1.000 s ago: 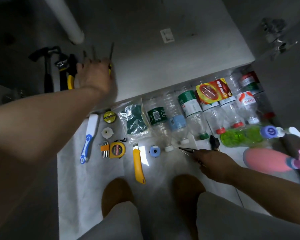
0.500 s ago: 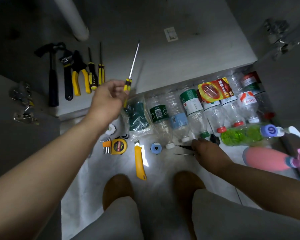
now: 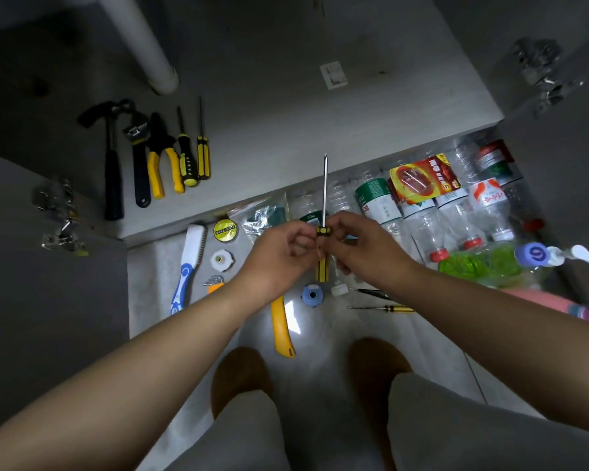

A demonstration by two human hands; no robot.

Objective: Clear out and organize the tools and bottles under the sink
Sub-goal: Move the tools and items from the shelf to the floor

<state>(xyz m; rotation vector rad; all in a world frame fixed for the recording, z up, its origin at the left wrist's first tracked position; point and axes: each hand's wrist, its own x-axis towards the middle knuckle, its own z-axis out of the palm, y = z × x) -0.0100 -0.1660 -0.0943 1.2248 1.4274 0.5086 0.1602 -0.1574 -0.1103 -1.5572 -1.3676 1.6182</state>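
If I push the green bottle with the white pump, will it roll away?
Probably not far. The green bottle lies on its side, so it could start rolling, but its white pump sticks out and would likely catch and stop it. The clear bottles beside it might also block it.

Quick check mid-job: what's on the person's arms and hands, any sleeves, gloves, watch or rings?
Both hands are bare: no gloves on the left hand or the right hand, and no rings that I can make out in this dim view. The left forearm and right forearm are uncovered right to the frame edge, with no sleeve, watch or band showing.
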